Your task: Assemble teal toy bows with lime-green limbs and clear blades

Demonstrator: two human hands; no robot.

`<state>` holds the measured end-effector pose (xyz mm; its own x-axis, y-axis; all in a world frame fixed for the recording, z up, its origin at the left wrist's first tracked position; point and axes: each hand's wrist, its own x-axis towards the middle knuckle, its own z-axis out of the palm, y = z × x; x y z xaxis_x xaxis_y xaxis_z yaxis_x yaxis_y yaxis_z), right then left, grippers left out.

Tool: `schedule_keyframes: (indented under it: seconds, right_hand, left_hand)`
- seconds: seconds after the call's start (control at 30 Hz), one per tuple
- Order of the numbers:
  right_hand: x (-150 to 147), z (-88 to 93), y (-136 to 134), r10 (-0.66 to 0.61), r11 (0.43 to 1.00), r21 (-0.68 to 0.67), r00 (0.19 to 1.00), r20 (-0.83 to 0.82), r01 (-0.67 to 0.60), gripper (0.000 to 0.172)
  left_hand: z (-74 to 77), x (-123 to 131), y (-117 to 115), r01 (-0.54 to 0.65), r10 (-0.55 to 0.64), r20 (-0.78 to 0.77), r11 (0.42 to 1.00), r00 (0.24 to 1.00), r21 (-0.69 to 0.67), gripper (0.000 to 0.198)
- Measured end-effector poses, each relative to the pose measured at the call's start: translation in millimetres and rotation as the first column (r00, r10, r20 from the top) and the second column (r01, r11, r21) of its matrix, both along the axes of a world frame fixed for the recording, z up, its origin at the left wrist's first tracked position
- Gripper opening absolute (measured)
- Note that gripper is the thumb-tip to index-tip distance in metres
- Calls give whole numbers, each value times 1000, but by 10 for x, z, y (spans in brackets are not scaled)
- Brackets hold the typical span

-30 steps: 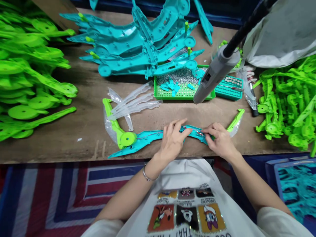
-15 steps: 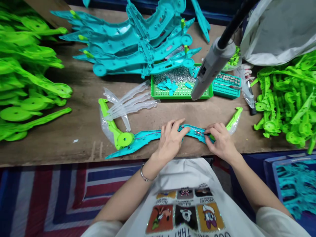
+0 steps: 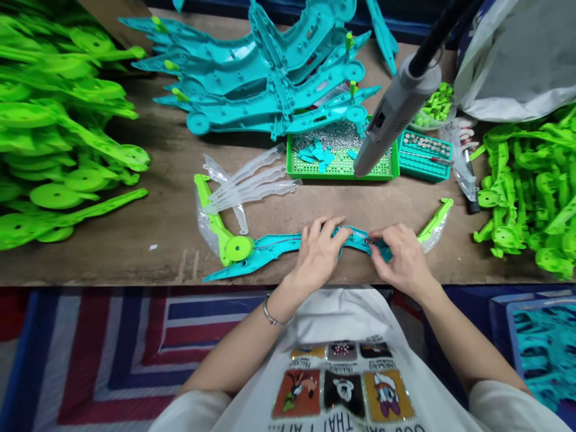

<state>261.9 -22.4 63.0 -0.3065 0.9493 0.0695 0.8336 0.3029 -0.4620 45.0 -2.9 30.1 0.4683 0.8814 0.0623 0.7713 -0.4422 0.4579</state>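
Clock centred on the two hands. 1 turquoise shell (image 3: 274, 247) lies on the table (image 3: 112, 264) under both hands, its pointed end out to 9 o'clock. Left hand (image 3: 317, 252) rests on it, fingers loosely spread; 1 metal bracelet (image 3: 269, 312) on that wrist. Right hand (image 3: 400, 258) has thumb and index close together at 1 small metal part (image 3: 369, 241) in the shell; cannot tell whether it is pinched. 2 green limbs: one (image 3: 218, 225) at 9, its disc over the shell, the other (image 3: 436, 217) between 2 and 3. Clear strips (image 3: 270, 191) at 10, at least 4, fanned and crossing. 1 green tray (image 3: 378, 176) at 12, loose turquoise bits inside too jumbled to count. 1 turquoise rack (image 3: 418, 162) between 1 and 2. 1 grey hanging tool (image 3: 398, 114) at 1, tip over the tray. Turquoise stack (image 3: 252, 114) at 11, 5 green pegs showing. 2 green heaps, uncountable: one (image 3: 58, 150) between 9 and 10, one (image 3: 504, 204) between 2 and 3. 1 blue bin (image 3: 504, 318) at 4.
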Motion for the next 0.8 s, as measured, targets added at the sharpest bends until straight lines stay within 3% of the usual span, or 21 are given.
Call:
schedule_keyframes:
  seconds: [0.2, 0.47, 0.8]
  right_hand:
    - [-137, -55, -46, -165, 985, -19, 978, 131, 169, 7]
    - [-173, -73, -64, -238, 967, -81, 970, 48, 241, 3]
    - [-69, -102, -63, -39, 998, -44, 994, 97, 43, 12]
  left_hand:
    - [-1, -6, -5, -16, 16, 13, 1000, 1000, 5, 32]
    - [-38, -18, -20, 6, -6, 4, 999, 1000, 38, 34]
    - [-19, 1, -24, 9, -8, -66, 1000, 998, 18, 38]
